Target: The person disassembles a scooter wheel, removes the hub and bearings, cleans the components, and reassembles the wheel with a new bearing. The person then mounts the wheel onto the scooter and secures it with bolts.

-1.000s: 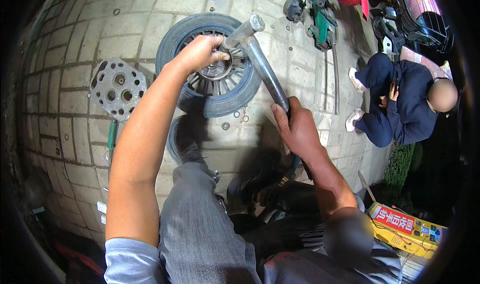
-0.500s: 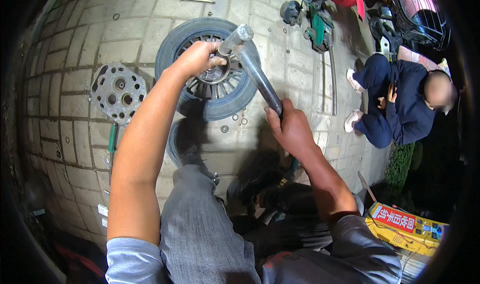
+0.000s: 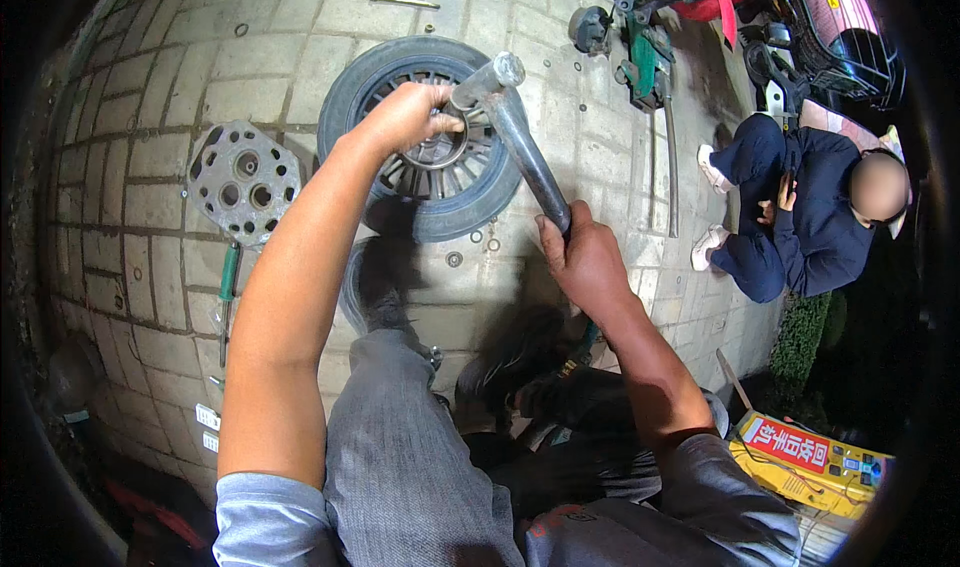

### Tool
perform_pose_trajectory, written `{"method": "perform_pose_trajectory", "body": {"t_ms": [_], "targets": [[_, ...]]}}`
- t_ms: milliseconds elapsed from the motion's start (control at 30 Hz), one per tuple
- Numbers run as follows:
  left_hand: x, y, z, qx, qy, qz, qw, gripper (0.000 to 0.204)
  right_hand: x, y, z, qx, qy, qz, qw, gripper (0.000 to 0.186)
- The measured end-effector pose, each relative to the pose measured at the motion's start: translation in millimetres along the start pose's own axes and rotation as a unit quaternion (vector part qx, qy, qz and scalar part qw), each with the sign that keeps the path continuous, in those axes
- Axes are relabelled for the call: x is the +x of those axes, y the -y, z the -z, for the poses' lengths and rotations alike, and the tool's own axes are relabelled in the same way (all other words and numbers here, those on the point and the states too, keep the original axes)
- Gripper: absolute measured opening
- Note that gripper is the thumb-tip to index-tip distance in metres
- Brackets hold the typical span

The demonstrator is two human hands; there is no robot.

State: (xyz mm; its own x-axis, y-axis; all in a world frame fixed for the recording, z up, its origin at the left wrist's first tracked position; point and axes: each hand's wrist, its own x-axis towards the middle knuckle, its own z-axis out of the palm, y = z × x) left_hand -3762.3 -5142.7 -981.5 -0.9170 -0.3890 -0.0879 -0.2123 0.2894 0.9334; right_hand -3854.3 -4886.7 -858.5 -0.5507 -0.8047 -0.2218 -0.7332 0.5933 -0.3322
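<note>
Pale brick-pattern paving (image 3: pixel 150 205) around wheel (image 3: pixel 438 159); greenery (image 3: pixel 800 339) at right.

bright centre, hard shadows, dark bent edges

From the wearer's head, the left fisheye of a pair looks down close over the left forearm (image 3: pixel 300 277) and right forearm (image 3: pixel 660 352), facing the wheel (image 3: pixel 430 156) on the paving (image 3: pixel 152 206).

Red label (image 3: pixel 787 444) on yellow box (image 3: pixel 825 499), white characters (image 3: pixel 767 433), white cards (image 3: pixel 206 416) perhaps printed
</note>
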Motion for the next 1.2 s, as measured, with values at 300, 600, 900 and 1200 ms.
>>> {"method": "perform_pose_trajectory", "body": {"t_ms": [300, 600, 900, 1200], "targets": [[-2, 14, -3, 0.025, -0.030, -0.056, 0.998, 0.025, -14, 14, 34, 0.246, -0.125, 0.047, 0.960, 0.027], [0, 13, -6, 0.011, -0.026, -0.046, 0.999, 0.028, -3, -3, 4, 0.057, -0.028, 0.024, 0.998, 0.032], [-4, 19, -6, 0.023, -0.034, -0.052, 0.998, 0.025, -11, 33, 47, 0.394, -0.198, 0.128, 0.888, 0.026], [-11, 10, -12, 0.032, -0.026, -0.044, 0.998, 0.031, -9, -4, 7, 0.050, 0.027, -0.027, 0.998, 0.038]]}}
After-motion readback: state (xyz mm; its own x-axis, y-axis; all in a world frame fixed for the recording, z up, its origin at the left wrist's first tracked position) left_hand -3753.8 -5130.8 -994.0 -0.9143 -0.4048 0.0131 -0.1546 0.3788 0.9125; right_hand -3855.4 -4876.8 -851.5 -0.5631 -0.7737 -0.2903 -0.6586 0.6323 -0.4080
